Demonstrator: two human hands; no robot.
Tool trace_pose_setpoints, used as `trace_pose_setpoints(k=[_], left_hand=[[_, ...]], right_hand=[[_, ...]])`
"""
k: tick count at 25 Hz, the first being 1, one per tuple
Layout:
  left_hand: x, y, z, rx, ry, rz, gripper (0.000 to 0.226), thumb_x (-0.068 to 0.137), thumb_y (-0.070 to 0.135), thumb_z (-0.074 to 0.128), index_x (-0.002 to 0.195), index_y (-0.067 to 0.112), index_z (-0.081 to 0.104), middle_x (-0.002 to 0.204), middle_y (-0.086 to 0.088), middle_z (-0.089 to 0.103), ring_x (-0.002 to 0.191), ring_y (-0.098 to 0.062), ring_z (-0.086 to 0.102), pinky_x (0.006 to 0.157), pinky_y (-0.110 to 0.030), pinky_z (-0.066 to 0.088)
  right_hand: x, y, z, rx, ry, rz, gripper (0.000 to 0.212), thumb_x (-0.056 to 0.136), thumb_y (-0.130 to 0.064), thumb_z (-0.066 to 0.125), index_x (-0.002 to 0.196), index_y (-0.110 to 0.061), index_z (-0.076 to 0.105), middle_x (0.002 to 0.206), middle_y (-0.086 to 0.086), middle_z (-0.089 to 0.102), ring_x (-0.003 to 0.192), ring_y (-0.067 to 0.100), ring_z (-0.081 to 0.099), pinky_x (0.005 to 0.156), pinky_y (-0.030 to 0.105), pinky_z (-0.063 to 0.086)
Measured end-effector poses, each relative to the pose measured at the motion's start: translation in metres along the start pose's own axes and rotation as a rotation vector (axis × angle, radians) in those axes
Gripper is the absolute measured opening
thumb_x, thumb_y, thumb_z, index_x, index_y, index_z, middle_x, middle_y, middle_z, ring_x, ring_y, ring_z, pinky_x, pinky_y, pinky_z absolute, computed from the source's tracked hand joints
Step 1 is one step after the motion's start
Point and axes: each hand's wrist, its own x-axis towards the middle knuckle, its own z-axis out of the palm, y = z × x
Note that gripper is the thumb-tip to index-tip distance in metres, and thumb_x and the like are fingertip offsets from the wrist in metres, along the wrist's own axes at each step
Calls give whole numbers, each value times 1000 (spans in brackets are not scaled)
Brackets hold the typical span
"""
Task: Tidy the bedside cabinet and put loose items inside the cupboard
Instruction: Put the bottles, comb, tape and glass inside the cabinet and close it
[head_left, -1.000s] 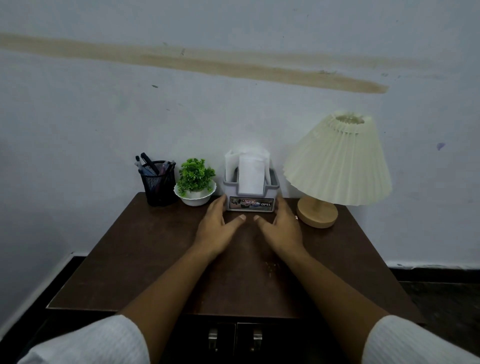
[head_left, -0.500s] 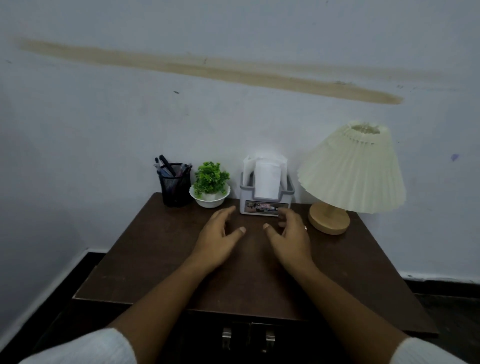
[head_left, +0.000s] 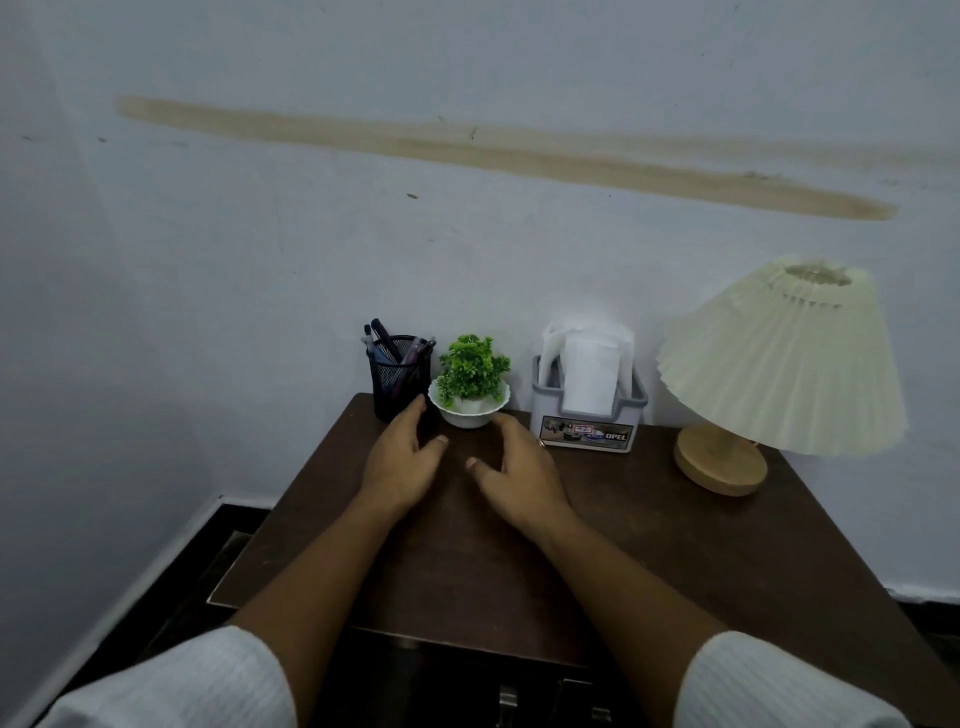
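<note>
On the dark brown bedside cabinet (head_left: 649, 545), a small green plant in a white bowl (head_left: 470, 400) stands at the back, between a black mesh pen holder (head_left: 397, 376) and a grey tissue holder (head_left: 589, 410) with white tissues. My left hand (head_left: 402, 462) hovers open just left of the bowl, its fingertips close to the pen holder. My right hand (head_left: 517, 475) is open just right of the bowl, fingers curved toward it. Neither hand holds anything. The cupboard doors' metal handles (head_left: 506, 704) show at the bottom edge, between my sleeves.
A lamp with a pleated cream shade (head_left: 784, 358) and a round wooden base (head_left: 722, 462) stands at the back right. A pale wall (head_left: 363, 218) rises directly behind the cabinet. Dark floor (head_left: 208, 545) lies to the left.
Both hands have left the tissue holder and moved left, and now flank the plant bowl. The view has shifted, so the cabinet sits further right in frame.
</note>
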Motion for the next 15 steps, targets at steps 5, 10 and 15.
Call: trace_pose_setpoints(k=[5, 10, 15], left_hand=[[6, -5, 2, -22, -78, 46, 68, 96, 20, 63, 157, 24, 33, 158, 1, 43, 144, -16, 41, 113, -30, 36], [7, -11, 3, -82, -80, 59, 63, 90, 26, 63, 151, 27, 46, 149, 4, 54, 138, -14, 48, 115, -36, 40], [6, -11, 3, -147, -41, 73, 52, 94, 14, 61, 145, 23, 55, 144, 5, 59, 135, -11, 51, 113, -33, 41]], right_hand=[[8, 6, 4, 39, 21, 23, 59, 88, -29, 69, 142, -21, 49, 138, 4, 59, 126, 22, 55, 103, 30, 43], [9, 11, 9, 121, 93, 69, 53, 87, -23, 68, 138, -19, 54, 131, 5, 63, 119, 24, 59, 101, 35, 48], [9, 15, 13, 159, 221, 101, 43, 89, -15, 66, 131, -13, 60, 129, 5, 65, 122, 21, 59, 105, 39, 48]])
